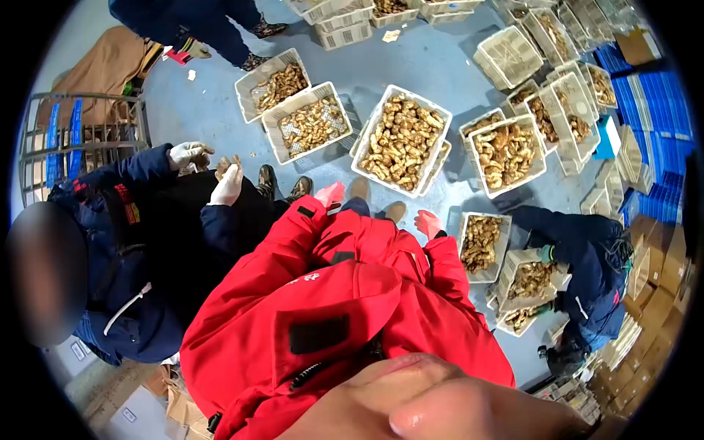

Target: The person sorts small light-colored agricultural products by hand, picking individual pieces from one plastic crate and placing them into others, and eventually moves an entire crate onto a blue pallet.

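Note:
My left hand (330,194) hangs at the end of a red sleeve, bare, holding nothing that I can see. On the other side, my right hand (429,222) is also bare, its fingers stretched out and apart from the crates. Just ahead of both hands stands a white plastic crate (363,163) heaped with brown-and-pale mushrooms (402,141), stacked on another crate. To the right of my right hand is a crate of smaller mushrooms (480,246). My shoes (396,212) show between the hands.
At left, a co-worker's white-gloved hands (229,183) hold mushroom pieces. At right, a bending co-worker (579,257) grips a crate (529,282). Another person (198,29) stands at upper left. More mushroom crates (306,121) line the blue floor (345,70); blue crates (653,125) are stacked right.

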`<move>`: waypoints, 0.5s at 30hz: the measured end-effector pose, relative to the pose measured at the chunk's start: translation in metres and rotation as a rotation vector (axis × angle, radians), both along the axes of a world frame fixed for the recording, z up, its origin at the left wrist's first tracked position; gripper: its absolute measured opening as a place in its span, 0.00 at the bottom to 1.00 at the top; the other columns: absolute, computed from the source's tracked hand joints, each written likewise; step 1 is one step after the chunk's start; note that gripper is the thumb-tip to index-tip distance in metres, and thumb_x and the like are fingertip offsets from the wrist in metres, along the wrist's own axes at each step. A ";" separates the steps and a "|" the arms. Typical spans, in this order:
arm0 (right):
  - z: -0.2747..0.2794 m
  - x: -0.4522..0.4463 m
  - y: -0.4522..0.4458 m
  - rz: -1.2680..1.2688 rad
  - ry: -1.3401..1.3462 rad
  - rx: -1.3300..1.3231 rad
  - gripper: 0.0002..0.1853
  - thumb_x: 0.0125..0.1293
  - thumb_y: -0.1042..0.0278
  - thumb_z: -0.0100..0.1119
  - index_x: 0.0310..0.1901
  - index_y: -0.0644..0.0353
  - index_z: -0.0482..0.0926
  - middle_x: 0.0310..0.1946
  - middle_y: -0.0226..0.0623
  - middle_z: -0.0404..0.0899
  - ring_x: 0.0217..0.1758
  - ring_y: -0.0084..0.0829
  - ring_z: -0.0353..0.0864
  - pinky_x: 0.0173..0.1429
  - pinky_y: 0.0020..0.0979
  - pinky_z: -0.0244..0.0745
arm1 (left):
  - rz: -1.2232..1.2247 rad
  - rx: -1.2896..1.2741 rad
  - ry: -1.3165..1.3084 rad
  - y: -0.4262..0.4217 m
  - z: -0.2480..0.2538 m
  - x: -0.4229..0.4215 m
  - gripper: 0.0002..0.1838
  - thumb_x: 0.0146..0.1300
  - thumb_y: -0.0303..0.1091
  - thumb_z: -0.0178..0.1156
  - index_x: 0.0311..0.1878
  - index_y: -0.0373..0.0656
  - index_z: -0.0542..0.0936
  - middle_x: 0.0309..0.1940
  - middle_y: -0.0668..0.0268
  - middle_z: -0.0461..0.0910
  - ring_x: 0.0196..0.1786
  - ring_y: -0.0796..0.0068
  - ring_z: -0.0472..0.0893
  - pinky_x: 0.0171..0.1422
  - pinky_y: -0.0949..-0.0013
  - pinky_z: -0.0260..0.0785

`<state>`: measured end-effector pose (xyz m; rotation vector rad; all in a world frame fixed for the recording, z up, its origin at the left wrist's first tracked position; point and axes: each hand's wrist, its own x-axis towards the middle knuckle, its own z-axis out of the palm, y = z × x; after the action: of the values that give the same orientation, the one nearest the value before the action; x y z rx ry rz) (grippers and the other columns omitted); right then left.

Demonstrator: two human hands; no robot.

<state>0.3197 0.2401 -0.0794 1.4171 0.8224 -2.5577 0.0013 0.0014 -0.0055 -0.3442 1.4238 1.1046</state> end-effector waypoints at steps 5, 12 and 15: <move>-0.007 -0.012 0.016 0.009 0.074 -0.021 0.16 0.60 0.61 0.51 0.48 0.57 0.68 0.36 0.42 0.75 0.34 0.37 0.76 0.33 0.32 0.72 | -0.017 0.104 -0.014 0.010 -0.003 -0.013 0.22 0.54 0.57 0.52 0.44 0.52 0.73 0.36 0.74 0.75 0.39 0.76 0.72 0.40 0.67 0.64; 0.004 -0.006 -0.004 0.063 -0.032 0.056 0.18 0.59 0.60 0.52 0.50 0.56 0.68 0.40 0.43 0.75 0.38 0.38 0.75 0.37 0.34 0.72 | -0.007 0.029 0.027 0.001 0.017 0.004 0.18 0.56 0.54 0.49 0.42 0.53 0.73 0.33 0.76 0.74 0.35 0.79 0.71 0.38 0.70 0.63; -0.010 0.004 -0.003 0.055 0.053 0.009 0.18 0.59 0.61 0.52 0.50 0.56 0.68 0.40 0.43 0.75 0.38 0.38 0.75 0.38 0.35 0.72 | -0.037 0.109 -0.028 -0.010 -0.018 0.004 0.20 0.56 0.55 0.50 0.44 0.53 0.72 0.38 0.74 0.74 0.39 0.77 0.71 0.39 0.70 0.64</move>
<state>0.3235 0.2374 -0.0889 1.3148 0.8695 -2.5641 0.0058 -0.0089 -0.0230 -0.2532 1.3349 1.1378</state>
